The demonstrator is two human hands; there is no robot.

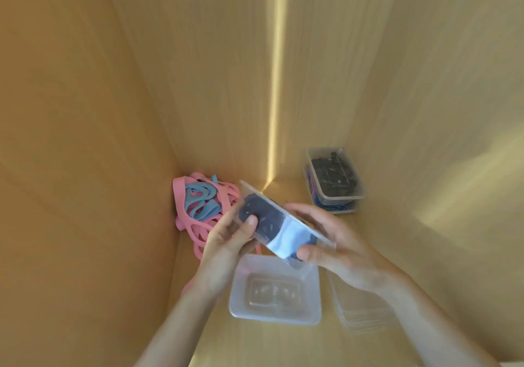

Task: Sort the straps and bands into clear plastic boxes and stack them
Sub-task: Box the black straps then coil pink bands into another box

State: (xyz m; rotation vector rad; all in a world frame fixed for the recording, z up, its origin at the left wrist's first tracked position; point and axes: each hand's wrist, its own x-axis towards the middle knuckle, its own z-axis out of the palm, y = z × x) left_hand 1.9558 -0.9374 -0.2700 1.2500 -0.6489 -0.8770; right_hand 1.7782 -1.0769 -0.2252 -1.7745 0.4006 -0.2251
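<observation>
You are holding a clear plastic box filled with dark straps in mid-air, tipped up on its edge, with both hands. Your left hand grips its near-left end, thumb pressed on the see-through wall, the other fingers hidden behind it. Your right hand clasps the opposite end, thumb under the lower corner and fingers curled over the rim. Whether a lid is on this box is hard to tell.

Directly below your fingers an empty clear plastic box sits open, and just to the right of your right wrist lies a stack of clear flat lids. Beyond your left fingertips a tangle of pink and blue rubber bands waits unsorted. Past your right fingertips stand two stacked clear boxes, the top one full of dark pieces.

You seem to be at the stacking step: level the box first, then carry it over to that stack and seat it squarely.
</observation>
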